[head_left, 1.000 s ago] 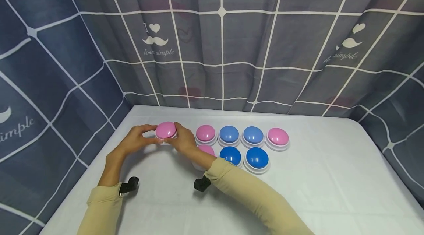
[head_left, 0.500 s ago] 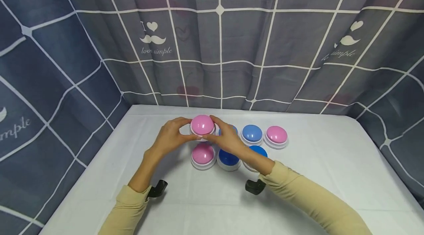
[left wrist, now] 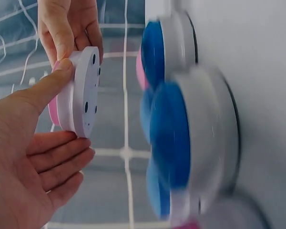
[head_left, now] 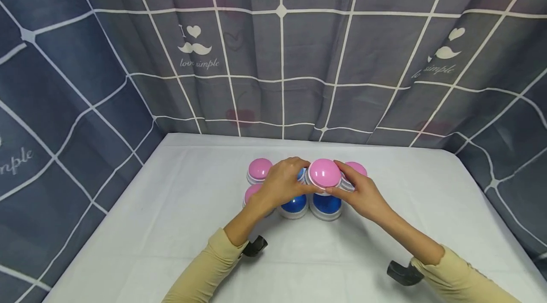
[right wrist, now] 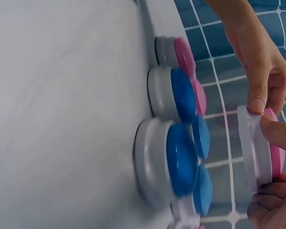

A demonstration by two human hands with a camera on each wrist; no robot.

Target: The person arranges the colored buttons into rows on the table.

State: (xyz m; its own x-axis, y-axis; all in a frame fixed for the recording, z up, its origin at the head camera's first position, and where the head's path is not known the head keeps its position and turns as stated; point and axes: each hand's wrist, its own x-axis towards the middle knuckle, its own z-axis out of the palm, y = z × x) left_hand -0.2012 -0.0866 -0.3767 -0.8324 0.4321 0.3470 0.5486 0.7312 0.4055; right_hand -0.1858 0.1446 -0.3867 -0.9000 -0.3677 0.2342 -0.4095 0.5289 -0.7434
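Observation:
Both hands hold one pink push button (head_left: 325,173) with a white round base, lifted off the table above the blue buttons. My left hand (head_left: 282,182) pinches its left side between thumb and fingers. On its right side, my right hand (head_left: 365,198) grips the rim, the thumbs close together at the front. In the left wrist view, the base's underside (left wrist: 89,95) shows small dark holes. Below are two dark blue buttons (head_left: 327,204). A light blue button (head_left: 301,175) behind is mostly hidden by my left hand. Another light blue one (right wrist: 202,191) shows in the right wrist view.
Two pink buttons (head_left: 260,169) stand at the left end of the rows, the front one partly behind my left hand. One more pink button (head_left: 356,168) stands at the right end, partly covered. White cloth covers the table (head_left: 192,246); a grey checked curtain (head_left: 316,46) hangs behind it.
Both hands have carried the pink button rightward, from left of the rows, past the standing pink buttons, to above the blue ones. The standing buttons keep their places.

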